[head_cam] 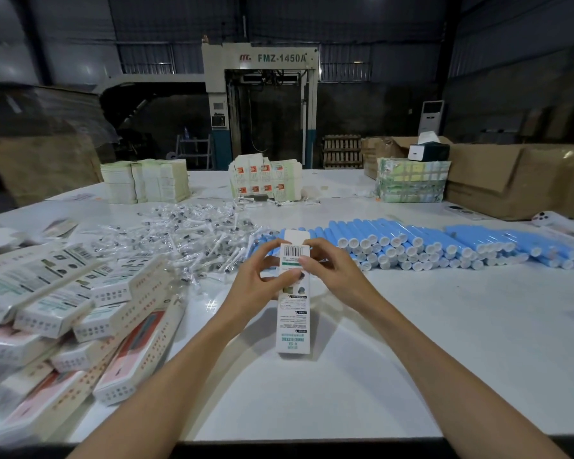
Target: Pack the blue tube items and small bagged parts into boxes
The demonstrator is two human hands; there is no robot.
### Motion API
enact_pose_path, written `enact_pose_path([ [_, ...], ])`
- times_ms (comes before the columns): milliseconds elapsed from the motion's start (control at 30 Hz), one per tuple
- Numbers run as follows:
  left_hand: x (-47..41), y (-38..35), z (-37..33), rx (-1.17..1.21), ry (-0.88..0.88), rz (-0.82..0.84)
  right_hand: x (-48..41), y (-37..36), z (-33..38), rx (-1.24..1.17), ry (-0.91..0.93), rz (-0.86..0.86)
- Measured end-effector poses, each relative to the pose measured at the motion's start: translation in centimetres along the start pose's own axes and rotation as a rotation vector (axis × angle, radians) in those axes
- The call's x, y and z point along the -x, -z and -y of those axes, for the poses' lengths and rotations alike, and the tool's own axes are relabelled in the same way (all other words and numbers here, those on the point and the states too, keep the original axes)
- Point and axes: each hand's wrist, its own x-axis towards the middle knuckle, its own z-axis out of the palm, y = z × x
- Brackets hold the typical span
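A long white printed box [294,321] lies on the white table [444,342] in front of me, its far end flap standing up. My left hand [259,279] grips the box's left side near the far end. My right hand [325,268] holds the right side there, fingers curled over the barcode end. Behind the box, a wide row of stacked blue tubes [428,243] with white caps stretches to the right. A heap of small clear bagged parts [199,233] lies at the centre left.
A pile of filled white boxes [73,313] covers the table's left side. Stacks of flat box blanks [146,183] [265,178] and a wrapped bundle [411,180] stand at the far edge. Brown cartons [517,177] sit at the right, a phone [547,218] beside them.
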Motion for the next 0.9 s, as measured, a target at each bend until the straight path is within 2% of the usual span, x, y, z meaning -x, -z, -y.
enact_pose_path([
  [133, 0.0, -0.3, 0.1, -0.013, -0.004, 0.027, -0.2, 0.1, 0.2, -0.202, -0.041, -0.153],
  [200, 0.1, -0.4, 0.1, 0.000, 0.006, 0.069, -0.4, 0.4, 0.0, -0.222, -0.073, -0.189],
  [300, 0.1, -0.5, 0.3, -0.002, 0.014, 0.103, -0.7, 1.0, -0.2, -0.182, -0.094, -0.140],
  [600, 0.0, -0.5, 0.3, -0.040, 0.026, 0.075, -0.6, 1.4, 0.4, -0.029, 0.086, -0.105],
  [733, 0.1, -0.3, 0.3, -0.044, 0.011, 0.061, -0.2, 1.5, 1.0, -0.160, 0.028, -0.014],
  [900, 0.1, -0.3, 0.3, -0.046, 0.009, 0.108, -0.4, 1.2, 1.5, -0.282, -0.106, -0.097],
])
